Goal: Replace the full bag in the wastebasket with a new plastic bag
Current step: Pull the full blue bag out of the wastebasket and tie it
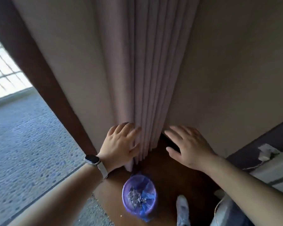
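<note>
1. The wastebasket (139, 195) is standing on the brown floor (170, 173), below and between both arms. Its purple-blue bag (145, 181) is lining the rim and holding grey scraps.
2. The left grip (121, 142), a watch (92, 159) on its wrist, is reaching forward with straight, spread fingers lying against the pleated curtain (147, 79), grasping nothing.
3. The right grip (188, 144) is stretching out palm down beside the curtain's foot, fingers straight and empty.
4. A grey shoe (182, 209) is standing near the wastebasket.
</note>
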### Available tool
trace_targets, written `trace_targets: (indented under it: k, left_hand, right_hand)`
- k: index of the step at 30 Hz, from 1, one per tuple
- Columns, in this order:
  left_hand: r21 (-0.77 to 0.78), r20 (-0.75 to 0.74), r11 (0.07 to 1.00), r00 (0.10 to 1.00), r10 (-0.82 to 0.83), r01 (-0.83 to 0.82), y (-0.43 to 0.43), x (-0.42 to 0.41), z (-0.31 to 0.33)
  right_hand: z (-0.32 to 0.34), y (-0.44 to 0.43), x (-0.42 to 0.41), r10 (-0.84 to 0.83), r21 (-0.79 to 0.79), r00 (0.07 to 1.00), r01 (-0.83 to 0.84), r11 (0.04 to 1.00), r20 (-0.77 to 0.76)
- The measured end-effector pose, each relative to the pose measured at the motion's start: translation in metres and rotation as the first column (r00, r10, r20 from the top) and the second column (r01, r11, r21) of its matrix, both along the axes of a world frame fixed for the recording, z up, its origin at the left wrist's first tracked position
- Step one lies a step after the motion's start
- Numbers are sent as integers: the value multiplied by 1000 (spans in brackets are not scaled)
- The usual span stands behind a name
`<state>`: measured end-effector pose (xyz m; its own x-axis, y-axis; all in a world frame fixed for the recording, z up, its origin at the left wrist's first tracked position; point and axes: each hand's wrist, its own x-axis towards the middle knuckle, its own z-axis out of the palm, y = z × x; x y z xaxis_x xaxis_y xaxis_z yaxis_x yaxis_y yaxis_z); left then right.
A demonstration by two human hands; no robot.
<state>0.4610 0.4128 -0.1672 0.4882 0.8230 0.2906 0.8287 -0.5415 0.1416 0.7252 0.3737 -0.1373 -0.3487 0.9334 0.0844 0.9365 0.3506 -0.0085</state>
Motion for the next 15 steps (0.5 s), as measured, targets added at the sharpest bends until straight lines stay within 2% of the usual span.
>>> trace_targets:
  k: [3, 7, 11, 15]
  left_hand:
    - [-71, -18, 978, 981, 195, -195, 1, 11, -22]
    - [-189, -46, 895, 914, 403, -404, -10, 35, -49]
    - [-237, -147, 846, 878, 455, -478, -18, 45, -79]
    - [-248, -203, 827, 862, 465, -505, -22, 42, -118]
  right_hand:
    - [-23, 48, 12, 140, -47, 988, -143, 989, -62]
    - [-51, 95, 31, 289, -102, 948, -303, 948, -129]
    - [-94, 134, 37, 425, -185, 897, -442, 878, -125]
    - [-143, 150, 34, 463, -246, 877, -480, 842, -126]
